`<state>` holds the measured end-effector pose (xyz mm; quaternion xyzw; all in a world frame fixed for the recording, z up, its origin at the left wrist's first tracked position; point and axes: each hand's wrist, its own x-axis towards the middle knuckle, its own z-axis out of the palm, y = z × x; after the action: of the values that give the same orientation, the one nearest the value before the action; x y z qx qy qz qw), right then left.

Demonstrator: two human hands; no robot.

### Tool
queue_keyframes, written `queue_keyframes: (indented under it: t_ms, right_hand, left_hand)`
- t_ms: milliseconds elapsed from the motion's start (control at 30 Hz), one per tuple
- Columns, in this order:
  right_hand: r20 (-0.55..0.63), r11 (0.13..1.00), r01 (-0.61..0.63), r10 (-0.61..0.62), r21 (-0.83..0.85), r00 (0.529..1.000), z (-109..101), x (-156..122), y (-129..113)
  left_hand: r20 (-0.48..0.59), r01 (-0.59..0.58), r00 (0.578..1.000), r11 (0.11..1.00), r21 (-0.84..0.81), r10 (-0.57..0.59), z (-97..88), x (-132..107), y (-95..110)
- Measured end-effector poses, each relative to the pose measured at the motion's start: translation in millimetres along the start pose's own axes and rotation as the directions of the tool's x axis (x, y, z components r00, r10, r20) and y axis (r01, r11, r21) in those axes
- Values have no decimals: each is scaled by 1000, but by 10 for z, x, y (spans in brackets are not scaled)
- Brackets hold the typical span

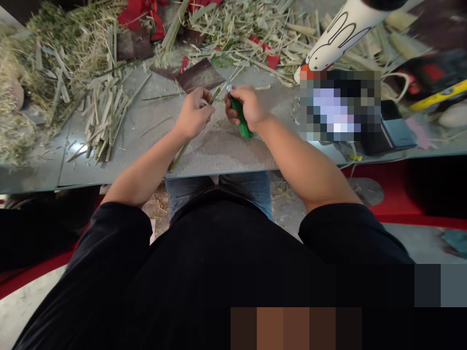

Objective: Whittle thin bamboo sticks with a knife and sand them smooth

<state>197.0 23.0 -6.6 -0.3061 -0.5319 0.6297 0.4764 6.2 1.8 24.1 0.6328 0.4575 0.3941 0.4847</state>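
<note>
My left hand is closed around a thin, flat green plant stalk. One end of the stalk sticks out past the fingertips, and the other runs back under the wrist toward the table edge. In my right hand is a green utility knife, its metal end pointing away from me, close to the stalk's tip. The blade itself is too thin and blurred to make out clearly. Just beyond both hands lies a dark brown flat piece on the table.
Left of my hands lies a bundle of cut stalks. Shredded plant scraps and red scraps heap along the back. On the right are a white rabbit-patterned cylinder, a blurred-out lit screen and a yellow strip.
</note>
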Motion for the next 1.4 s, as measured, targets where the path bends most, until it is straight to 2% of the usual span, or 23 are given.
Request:
queue_keyframes:
  t_ms: [100,200,300,400,467,600,700,867,967,1133,1267,1400]
  right_hand:
    - [105,1000,-16,19,-22,994,35,-72,-51]
    - [211,994,-75,89,-74,973,41,-124,-112]
    - [343,978,-120,173,-171,923,-9,-126,-125]
    - [435,971,-120,201,-207,878,-85,-83,-79]
    - [434,973,-123,199,-196,879,-128,-42,-47]
    - [340,985,-92,137,-145,931,-158,0,-68]
    - [327,990,-75,111,-121,938,-147,-12,-111]
    - [301,997,-15,36,-72,953,-113,-49,-143]
    - [319,989,-26,72,-146,945,-68,-98,-209]
    - [322,949,-128,222,-289,920,-36,-152,-269]
    - [400,957,-94,203,-276,894,-82,-127,-216]
    - [448,967,-83,186,-240,875,-94,-120,-204]
  left_hand:
    - [-7,112,994,988,-109,-113,33,-64,131]
    - [0,172,985,972,-162,-174,49,-85,208]
    - [32,192,981,963,-188,-190,41,-90,227]
    - [52,193,981,969,-156,-187,31,-98,210]
    - [57,165,986,979,-121,-159,32,-92,175]
    - [28,92,996,993,-74,-90,44,-29,43]
    - [-3,58,998,995,-76,-58,32,30,-36]
    - [44,32,999,990,-138,-26,-44,51,4]
    - [57,59,997,986,-156,-51,-65,28,54]
    - [167,65,985,983,-172,-36,-47,-14,41]
    - [200,94,978,982,-164,-60,-47,-42,20]
    - [189,90,980,987,-133,-64,-59,-71,43]
